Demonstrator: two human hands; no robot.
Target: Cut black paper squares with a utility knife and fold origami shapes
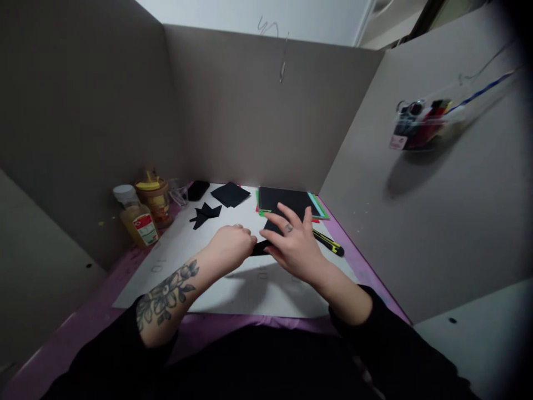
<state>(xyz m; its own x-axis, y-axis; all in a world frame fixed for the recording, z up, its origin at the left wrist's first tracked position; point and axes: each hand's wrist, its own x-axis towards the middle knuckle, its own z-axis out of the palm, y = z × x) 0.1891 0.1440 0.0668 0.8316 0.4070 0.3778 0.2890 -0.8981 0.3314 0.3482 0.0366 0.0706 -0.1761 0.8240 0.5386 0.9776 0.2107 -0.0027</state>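
Observation:
A piece of black paper (261,248) lies between my hands over the white sheet (200,294). My left hand (233,247) is closed at the paper's left end, its fingertips mostly hidden behind the knuckles. With fingers spread, my right hand (296,244) hovers over or rests on the paper's right side; contact is hard to make out. More black paper (271,226) shows just beyond its fingers. To its right lies a black and yellow utility knife (328,243). A folded black paper shape (205,215) sits beyond my left hand.
Black paper squares (230,194) and a stack of coloured sheets (287,200) lie at the back. A white-capped bottle (136,216), a brown cup (155,200) and a dark phone-like object (199,190) stand or lie left. Grey panels surround the table; a clear holder (425,125) hangs right.

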